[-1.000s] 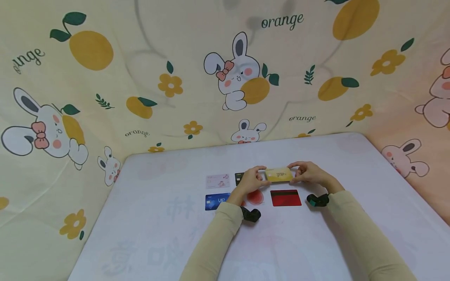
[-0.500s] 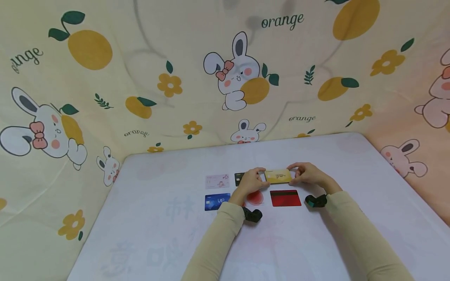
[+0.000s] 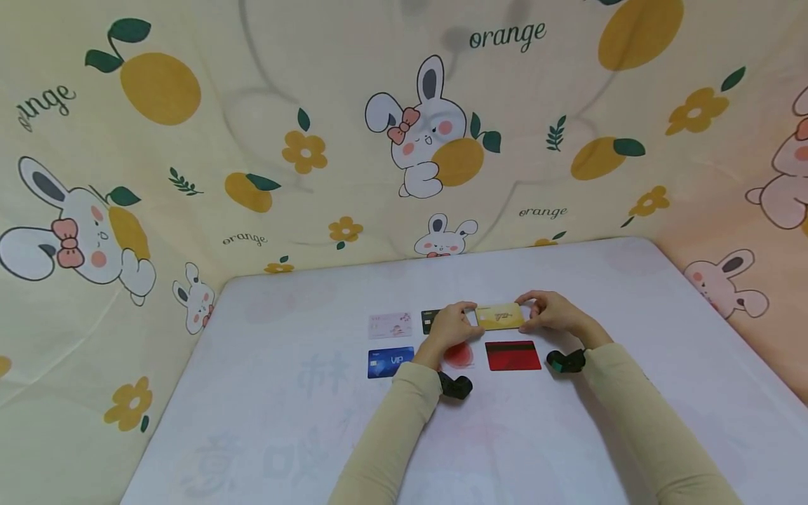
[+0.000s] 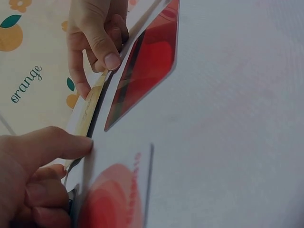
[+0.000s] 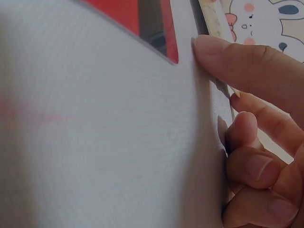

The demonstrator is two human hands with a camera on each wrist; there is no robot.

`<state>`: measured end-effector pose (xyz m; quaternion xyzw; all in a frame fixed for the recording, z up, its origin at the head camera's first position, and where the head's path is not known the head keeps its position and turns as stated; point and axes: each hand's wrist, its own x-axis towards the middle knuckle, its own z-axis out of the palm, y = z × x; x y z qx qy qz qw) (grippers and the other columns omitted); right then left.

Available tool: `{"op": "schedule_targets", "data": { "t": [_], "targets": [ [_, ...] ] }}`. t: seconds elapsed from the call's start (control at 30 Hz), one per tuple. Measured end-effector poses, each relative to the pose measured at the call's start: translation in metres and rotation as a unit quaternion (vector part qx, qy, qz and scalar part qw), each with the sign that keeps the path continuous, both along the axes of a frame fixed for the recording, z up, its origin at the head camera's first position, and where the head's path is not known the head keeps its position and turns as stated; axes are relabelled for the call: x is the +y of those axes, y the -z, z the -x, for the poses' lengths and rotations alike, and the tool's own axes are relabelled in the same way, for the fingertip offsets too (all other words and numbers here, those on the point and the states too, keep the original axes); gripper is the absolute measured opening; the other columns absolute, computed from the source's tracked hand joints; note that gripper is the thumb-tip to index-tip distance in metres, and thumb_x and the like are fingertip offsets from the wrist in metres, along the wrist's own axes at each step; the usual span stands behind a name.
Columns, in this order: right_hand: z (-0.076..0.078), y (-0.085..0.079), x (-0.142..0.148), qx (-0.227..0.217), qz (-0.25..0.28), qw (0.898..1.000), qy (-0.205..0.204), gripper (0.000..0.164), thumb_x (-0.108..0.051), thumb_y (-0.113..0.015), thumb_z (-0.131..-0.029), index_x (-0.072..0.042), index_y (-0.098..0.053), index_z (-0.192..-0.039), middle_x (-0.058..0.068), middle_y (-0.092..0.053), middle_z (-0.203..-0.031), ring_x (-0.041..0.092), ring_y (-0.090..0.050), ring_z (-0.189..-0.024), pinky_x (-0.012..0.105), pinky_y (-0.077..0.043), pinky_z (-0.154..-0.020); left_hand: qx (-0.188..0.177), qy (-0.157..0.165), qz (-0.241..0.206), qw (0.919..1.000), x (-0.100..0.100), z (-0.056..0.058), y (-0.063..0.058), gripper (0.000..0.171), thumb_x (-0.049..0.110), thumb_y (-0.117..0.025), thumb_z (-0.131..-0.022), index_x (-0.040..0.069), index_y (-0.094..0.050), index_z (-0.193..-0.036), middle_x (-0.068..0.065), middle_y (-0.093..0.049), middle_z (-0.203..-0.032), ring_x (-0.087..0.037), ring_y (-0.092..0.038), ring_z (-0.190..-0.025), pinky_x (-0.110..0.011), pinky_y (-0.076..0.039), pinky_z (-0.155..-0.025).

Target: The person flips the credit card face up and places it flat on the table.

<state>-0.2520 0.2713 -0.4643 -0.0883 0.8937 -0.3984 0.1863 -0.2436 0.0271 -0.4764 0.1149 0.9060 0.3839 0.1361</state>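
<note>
A gold bank card lies at or just above the table in the back row of cards, held by both hands. My left hand pinches its left end between thumb and forefinger. At the right end, my right hand grips it by the corners, other fingers curled. The left wrist view shows the card edge-on between the two thumbs. A black card is partly covered by the left hand. In front of the gold card lies a red card with a dark stripe.
On the white tabletop a pale pink card and a blue VIP card lie to the left. A white card with red circles sits under the left wrist. A printed cloth hangs behind the table.
The gold card has shifted very slightly left and toward the person, and its face now shows a little flatter. Both hands keep their hold. The other cards have not moved.
</note>
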Motion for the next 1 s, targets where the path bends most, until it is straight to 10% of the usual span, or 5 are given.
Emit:
{"op": "schedule_targets", "data": {
  "t": [1.0],
  "targets": [
    [-0.0002,-0.0025,-0.0044,-0.016,-0.014,1.0,0.017,0.056,-0.019,-0.075,-0.082,-0.001,-0.053,-0.129,-0.001,-0.05,-0.07,0.015,-0.046,-0.074,0.028,-0.036,-0.068,0.006,-0.021,0.035,0.9992,0.004,-0.0016,-0.0001,0.059,0.028,-0.075,-0.081,0.021,-0.055,-0.136,0.003,-0.05,-0.068,-0.01,-0.045,-0.065,-0.019,-0.034,-0.062]
  ]
}}
